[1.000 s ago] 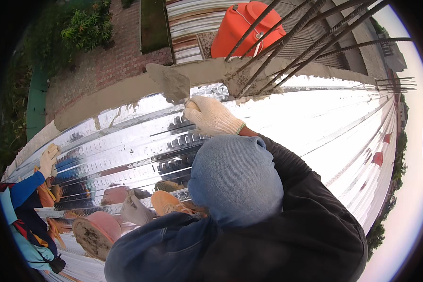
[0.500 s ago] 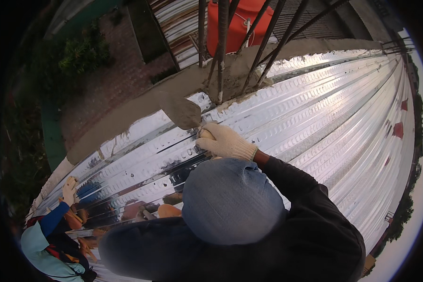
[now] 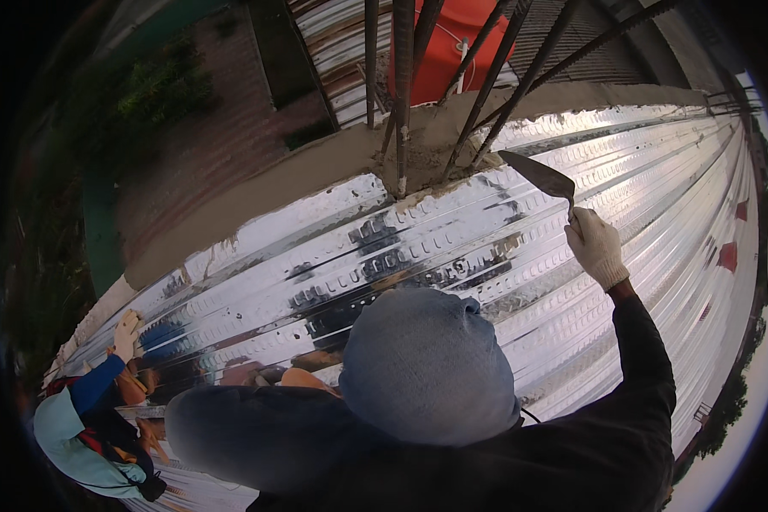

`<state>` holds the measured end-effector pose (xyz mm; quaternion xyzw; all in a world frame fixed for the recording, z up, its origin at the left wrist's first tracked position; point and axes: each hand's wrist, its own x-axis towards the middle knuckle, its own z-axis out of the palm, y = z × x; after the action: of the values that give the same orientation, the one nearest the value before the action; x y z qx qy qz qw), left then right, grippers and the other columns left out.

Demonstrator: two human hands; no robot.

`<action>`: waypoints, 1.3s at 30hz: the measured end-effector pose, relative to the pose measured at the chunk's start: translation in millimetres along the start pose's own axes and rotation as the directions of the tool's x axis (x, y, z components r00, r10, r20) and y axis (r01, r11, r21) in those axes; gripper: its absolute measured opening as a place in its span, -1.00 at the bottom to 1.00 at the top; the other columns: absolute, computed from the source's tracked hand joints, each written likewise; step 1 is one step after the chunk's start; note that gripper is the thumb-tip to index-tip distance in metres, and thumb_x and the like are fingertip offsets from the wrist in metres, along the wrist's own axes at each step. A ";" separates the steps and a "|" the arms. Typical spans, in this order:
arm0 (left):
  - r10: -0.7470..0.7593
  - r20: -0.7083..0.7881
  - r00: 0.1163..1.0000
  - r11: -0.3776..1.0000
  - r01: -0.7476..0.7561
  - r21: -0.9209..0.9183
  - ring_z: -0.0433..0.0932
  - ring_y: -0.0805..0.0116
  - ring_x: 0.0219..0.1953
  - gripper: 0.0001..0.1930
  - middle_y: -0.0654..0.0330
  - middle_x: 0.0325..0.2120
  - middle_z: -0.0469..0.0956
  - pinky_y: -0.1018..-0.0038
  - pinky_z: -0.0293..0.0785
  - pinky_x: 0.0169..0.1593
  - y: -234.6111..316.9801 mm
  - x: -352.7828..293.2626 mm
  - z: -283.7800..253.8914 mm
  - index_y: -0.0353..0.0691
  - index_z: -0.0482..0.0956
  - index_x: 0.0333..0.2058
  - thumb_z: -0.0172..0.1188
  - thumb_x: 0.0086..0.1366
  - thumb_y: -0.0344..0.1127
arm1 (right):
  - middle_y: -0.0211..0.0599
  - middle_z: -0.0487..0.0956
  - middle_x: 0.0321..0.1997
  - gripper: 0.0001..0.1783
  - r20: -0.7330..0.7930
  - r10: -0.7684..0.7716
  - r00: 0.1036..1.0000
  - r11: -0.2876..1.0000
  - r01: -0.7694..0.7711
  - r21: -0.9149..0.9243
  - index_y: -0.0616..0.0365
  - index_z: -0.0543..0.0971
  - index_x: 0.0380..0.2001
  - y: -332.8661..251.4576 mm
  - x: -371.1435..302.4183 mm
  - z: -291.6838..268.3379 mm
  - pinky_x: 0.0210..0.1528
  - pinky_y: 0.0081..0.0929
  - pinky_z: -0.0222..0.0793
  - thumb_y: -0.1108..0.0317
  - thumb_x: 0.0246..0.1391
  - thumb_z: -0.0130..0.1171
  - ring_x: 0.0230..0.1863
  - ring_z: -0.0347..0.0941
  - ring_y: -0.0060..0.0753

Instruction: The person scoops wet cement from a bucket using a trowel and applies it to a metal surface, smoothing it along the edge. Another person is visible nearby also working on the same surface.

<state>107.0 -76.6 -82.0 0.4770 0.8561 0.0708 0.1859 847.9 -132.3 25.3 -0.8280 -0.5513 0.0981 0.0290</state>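
Observation:
My right hand (image 3: 596,243), in an off-white knit glove, is closed around the handle of a trowel (image 3: 542,177). The pointed, dark blade tips up and left, over the shiny ribbed metal sheeting (image 3: 478,282), a short way right of several steel bars (image 3: 403,94). Those bars rise from grey mortar (image 3: 422,154) at the sheeting's far edge. Wet dark smears lie on the metal left of the trowel. My left hand does not show. A rounded blue-grey cloth shape (image 3: 427,367), perhaps my knee, fills the lower middle.
At lower left is a co-worker with a pale teal head covering (image 3: 60,435) and a gloved hand (image 3: 126,337) on the sheeting. A grey concrete strip (image 3: 256,192) borders the drop to a brick-paved yard (image 3: 230,94). Beyond the bars stands a red tank (image 3: 439,43).
My right hand has moved right with the trowel, away from the middle of the sheeting. The blade has turned from broad face to a narrower slant. Smeared metal is now uncovered.

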 end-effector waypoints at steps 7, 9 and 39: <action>-0.059 0.027 0.998 0.996 0.060 -0.058 0.73 -0.14 0.04 -0.54 -0.10 -0.07 0.76 -0.03 0.59 0.17 -19.5 -45.2 -5.4 -0.27 0.76 0.01 0.22 0.63 0.08 | -0.03 0.57 -0.48 -0.73 -0.003 0.080 0.997 0.956 -0.076 0.284 0.24 0.61 -0.11 -10.4 23.6 48.2 -0.28 -0.04 0.46 0.21 0.51 0.32 -0.44 0.56 0.03; -0.088 0.042 0.995 0.991 0.091 -0.094 0.73 -0.14 0.05 -0.53 -0.10 -0.05 0.76 -0.03 0.59 0.18 -40.3 -70.7 -16.0 -0.26 0.76 0.03 0.22 0.63 0.09 | -0.26 0.43 -0.60 -0.68 0.058 0.171 0.984 0.895 -0.180 0.409 0.27 0.56 -0.27 -23.6 0.1 70.1 -0.41 -0.20 0.28 0.25 0.51 0.34 -0.53 0.28 -0.52; -0.845 -0.474 -0.247 -0.041 0.915 -0.402 0.81 -0.22 0.08 -0.42 -0.04 0.09 0.79 -0.08 0.74 0.19 -291.3 -213.1 79.6 -0.08 0.71 0.24 0.05 0.68 0.27 | -0.45 0.47 -0.51 -0.72 0.362 -0.345 0.866 0.660 -0.050 0.750 0.14 0.55 -0.20 -474.7 70.9 80.6 -0.56 -0.49 0.36 0.17 0.57 0.25 -0.63 0.40 -0.57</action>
<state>8.9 -416.5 -188.8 -0.3376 0.9308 0.0188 -0.1392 428.0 113.4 11.3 -0.6447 -0.5207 0.5089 0.2330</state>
